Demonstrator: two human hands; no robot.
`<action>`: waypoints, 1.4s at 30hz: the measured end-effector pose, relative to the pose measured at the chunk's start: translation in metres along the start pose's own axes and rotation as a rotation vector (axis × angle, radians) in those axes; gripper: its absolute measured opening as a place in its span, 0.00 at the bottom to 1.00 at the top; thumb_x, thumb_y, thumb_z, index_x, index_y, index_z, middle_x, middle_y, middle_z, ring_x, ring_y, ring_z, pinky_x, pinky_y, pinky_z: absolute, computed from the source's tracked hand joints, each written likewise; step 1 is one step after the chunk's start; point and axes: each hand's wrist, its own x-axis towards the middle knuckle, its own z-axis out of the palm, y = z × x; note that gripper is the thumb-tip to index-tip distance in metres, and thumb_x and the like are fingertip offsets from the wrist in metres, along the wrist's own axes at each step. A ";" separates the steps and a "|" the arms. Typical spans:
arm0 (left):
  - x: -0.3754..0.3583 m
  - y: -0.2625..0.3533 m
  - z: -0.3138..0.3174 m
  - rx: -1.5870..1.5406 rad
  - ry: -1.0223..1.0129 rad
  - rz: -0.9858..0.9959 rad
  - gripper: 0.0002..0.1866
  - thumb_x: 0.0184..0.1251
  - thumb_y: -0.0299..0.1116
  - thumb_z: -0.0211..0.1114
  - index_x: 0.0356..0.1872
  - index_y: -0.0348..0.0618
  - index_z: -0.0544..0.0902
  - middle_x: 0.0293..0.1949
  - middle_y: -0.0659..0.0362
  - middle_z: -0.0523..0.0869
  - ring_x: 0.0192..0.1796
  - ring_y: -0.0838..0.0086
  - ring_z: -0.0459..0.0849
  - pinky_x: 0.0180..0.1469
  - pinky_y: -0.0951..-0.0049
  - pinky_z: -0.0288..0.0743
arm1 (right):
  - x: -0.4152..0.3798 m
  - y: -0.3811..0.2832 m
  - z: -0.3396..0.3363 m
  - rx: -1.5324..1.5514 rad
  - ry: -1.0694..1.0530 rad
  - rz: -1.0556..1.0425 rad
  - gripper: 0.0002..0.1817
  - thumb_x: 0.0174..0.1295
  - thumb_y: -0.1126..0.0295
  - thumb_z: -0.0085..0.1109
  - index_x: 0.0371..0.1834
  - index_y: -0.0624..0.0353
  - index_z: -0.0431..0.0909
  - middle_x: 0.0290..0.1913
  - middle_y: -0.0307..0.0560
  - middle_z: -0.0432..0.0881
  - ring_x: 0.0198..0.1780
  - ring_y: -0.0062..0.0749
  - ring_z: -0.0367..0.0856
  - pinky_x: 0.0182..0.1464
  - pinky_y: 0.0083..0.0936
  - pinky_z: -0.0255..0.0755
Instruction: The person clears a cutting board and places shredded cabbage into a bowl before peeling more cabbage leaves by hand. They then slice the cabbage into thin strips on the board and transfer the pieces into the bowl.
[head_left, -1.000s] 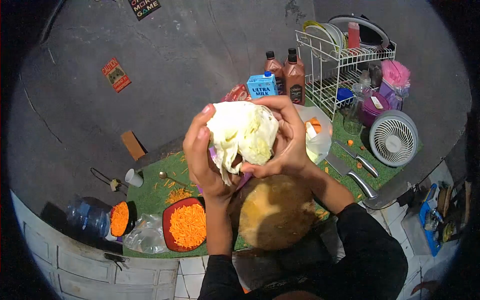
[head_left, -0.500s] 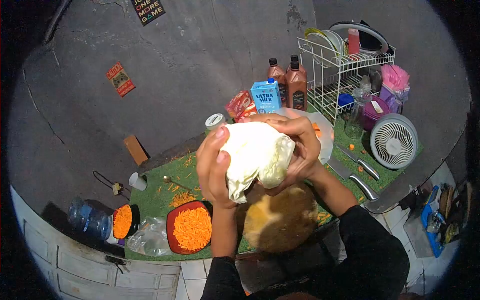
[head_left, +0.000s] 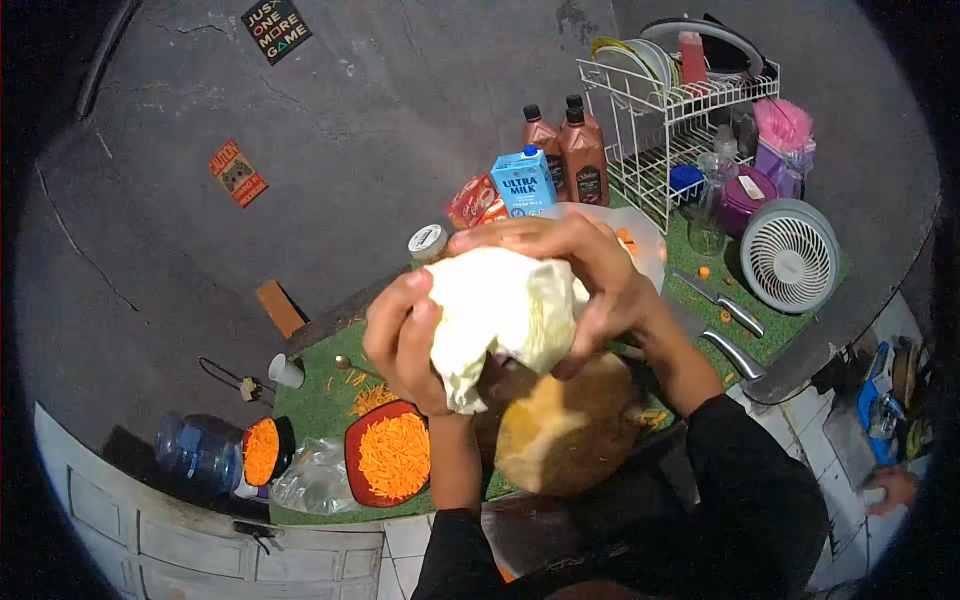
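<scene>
Head view, the only 1. Both hands held a pale head of cabbage point(head_left: 503, 318) up in the air above the bench point(head_left: 320, 400), over a round wooden cutting board point(head_left: 565, 425). Left hand point(head_left: 405, 340) was curled narrow around the cabbage's left side, fingers on top and thumb side under a loose leaf that hung down. Right hand point(head_left: 585, 275) was spread wide over the top and right side, fingers pressed into the leaves.

Against the frame 0.5 s before: the cabbage sat in much the same spot, slightly lower and turned; the right hand's fingers had slid further across the top toward the left hand, covering more of the head. Against 1.0 s before: then the cabbage was held higher, its open cut face toward the camera; now the smoother outer leaves showed.

Around it on the green mat: a red plate of grated carrot point(head_left: 392, 455) just left of the board, a smaller black bowl of grated carrot point(head_left: 262, 450) beside a water bottle point(head_left: 198, 455), a crumpled clear bag point(head_left: 315, 478) between them. Behind the hands stood a blue milk carton point(head_left: 524, 184), 2 brown sauce bottles point(head_left: 582, 155), a white dish rack point(head_left: 672, 110). A small white fan point(head_left: 790, 255) and 2 knives point(head_left: 725, 320) lay to the right.
</scene>
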 end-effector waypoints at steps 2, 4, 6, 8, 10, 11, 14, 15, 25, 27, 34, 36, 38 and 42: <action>0.006 0.001 -0.003 -0.016 -0.061 -0.024 0.33 0.70 0.56 0.65 0.60 0.34 0.76 0.53 0.46 0.81 0.54 0.55 0.81 0.54 0.58 0.79 | -0.007 0.000 -0.001 0.121 0.068 0.272 0.46 0.37 0.67 0.85 0.63 0.59 0.68 0.65 0.58 0.78 0.70 0.45 0.74 0.70 0.39 0.69; 0.016 0.004 0.002 0.103 -0.160 -0.193 0.31 0.70 0.54 0.64 0.59 0.33 0.78 0.52 0.45 0.81 0.55 0.54 0.81 0.55 0.58 0.77 | -0.009 0.003 -0.007 -0.080 0.071 0.519 0.41 0.47 0.65 0.79 0.65 0.62 0.68 0.58 0.49 0.77 0.60 0.32 0.78 0.66 0.30 0.71; 0.017 -0.001 0.007 0.063 -0.173 -0.294 0.26 0.68 0.46 0.67 0.57 0.35 0.80 0.50 0.46 0.82 0.54 0.54 0.82 0.55 0.60 0.76 | -0.004 0.017 0.012 0.025 0.247 0.539 0.43 0.50 0.60 0.80 0.67 0.63 0.67 0.59 0.50 0.77 0.60 0.32 0.78 0.62 0.30 0.72; 0.012 -0.010 0.010 0.043 -0.249 -0.444 0.22 0.62 0.34 0.67 0.57 0.36 0.81 0.50 0.47 0.82 0.53 0.55 0.83 0.55 0.60 0.76 | -0.001 0.019 0.027 0.021 0.311 0.600 0.44 0.50 0.58 0.80 0.68 0.65 0.67 0.58 0.52 0.78 0.61 0.34 0.78 0.62 0.30 0.73; 0.014 -0.009 0.012 0.075 -0.253 -0.401 0.23 0.56 0.25 0.66 0.56 0.37 0.82 0.49 0.49 0.83 0.52 0.55 0.84 0.55 0.60 0.77 | -0.001 0.019 0.029 0.009 0.373 0.657 0.46 0.51 0.56 0.81 0.68 0.66 0.67 0.58 0.53 0.79 0.61 0.35 0.79 0.62 0.31 0.73; 0.013 -0.009 0.013 0.077 -0.257 -0.390 0.24 0.55 0.24 0.66 0.56 0.37 0.82 0.49 0.49 0.83 0.52 0.55 0.84 0.55 0.60 0.77 | -0.003 0.019 0.029 -0.015 0.383 0.712 0.44 0.51 0.56 0.81 0.67 0.68 0.68 0.56 0.54 0.80 0.60 0.35 0.80 0.61 0.30 0.74; 0.014 -0.012 0.011 0.060 -0.267 -0.407 0.25 0.52 0.21 0.68 0.56 0.37 0.83 0.49 0.49 0.84 0.52 0.55 0.84 0.55 0.61 0.77 | 0.001 0.012 0.027 0.055 0.388 0.840 0.40 0.53 0.57 0.80 0.63 0.71 0.71 0.52 0.53 0.83 0.55 0.31 0.82 0.57 0.27 0.77; 0.014 -0.014 0.010 0.081 -0.254 -0.395 0.25 0.52 0.22 0.69 0.56 0.37 0.83 0.49 0.49 0.84 0.52 0.55 0.84 0.54 0.61 0.77 | 0.004 0.011 0.026 0.148 0.383 0.901 0.37 0.55 0.58 0.80 0.60 0.72 0.73 0.50 0.52 0.84 0.52 0.28 0.83 0.54 0.24 0.78; 0.019 -0.026 -0.007 0.091 -0.248 -0.412 0.25 0.54 0.22 0.69 0.57 0.37 0.82 0.49 0.47 0.83 0.50 0.54 0.85 0.52 0.60 0.79 | 0.004 0.011 0.030 0.031 0.360 0.830 0.32 0.55 0.63 0.79 0.56 0.73 0.75 0.49 0.52 0.84 0.51 0.28 0.85 0.52 0.23 0.81; 0.018 -0.031 -0.010 0.091 -0.243 -0.360 0.23 0.57 0.26 0.70 0.57 0.37 0.82 0.49 0.47 0.83 0.50 0.55 0.85 0.51 0.61 0.80 | 0.003 0.009 0.031 -0.009 0.342 0.808 0.34 0.55 0.63 0.80 0.58 0.73 0.74 0.52 0.55 0.83 0.53 0.33 0.86 0.56 0.27 0.81; 0.012 -0.030 -0.005 0.069 -0.220 -0.395 0.19 0.69 0.37 0.68 0.54 0.33 0.83 0.53 0.50 0.85 0.53 0.65 0.85 0.58 0.66 0.77 | 0.002 0.007 0.030 -0.099 0.277 0.742 0.36 0.58 0.56 0.76 0.64 0.61 0.71 0.48 0.56 0.84 0.52 0.39 0.85 0.54 0.33 0.78; 0.014 -0.025 -0.004 0.079 -0.227 -0.455 0.24 0.49 0.20 0.70 0.54 0.36 0.84 0.50 0.51 0.86 0.52 0.59 0.85 0.56 0.62 0.78 | -0.003 0.000 0.029 -0.177 0.251 0.724 0.34 0.60 0.58 0.73 0.66 0.58 0.69 0.52 0.59 0.80 0.52 0.46 0.84 0.54 0.36 0.78; 0.015 -0.023 0.000 0.138 -0.261 -0.401 0.25 0.48 0.19 0.68 0.53 0.37 0.85 0.49 0.51 0.86 0.52 0.58 0.86 0.55 0.62 0.78 | -0.003 0.001 0.025 -0.561 0.141 0.545 0.34 0.61 0.62 0.73 0.68 0.58 0.69 0.62 0.56 0.71 0.60 0.44 0.77 0.61 0.34 0.76; 0.009 -0.017 0.012 0.019 -0.310 -0.405 0.24 0.46 0.19 0.65 0.50 0.40 0.86 0.48 0.51 0.86 0.52 0.56 0.85 0.55 0.62 0.78 | -0.026 -0.001 0.025 -0.657 0.016 0.428 0.29 0.61 0.66 0.66 0.65 0.61 0.71 0.61 0.62 0.69 0.60 0.56 0.76 0.59 0.41 0.75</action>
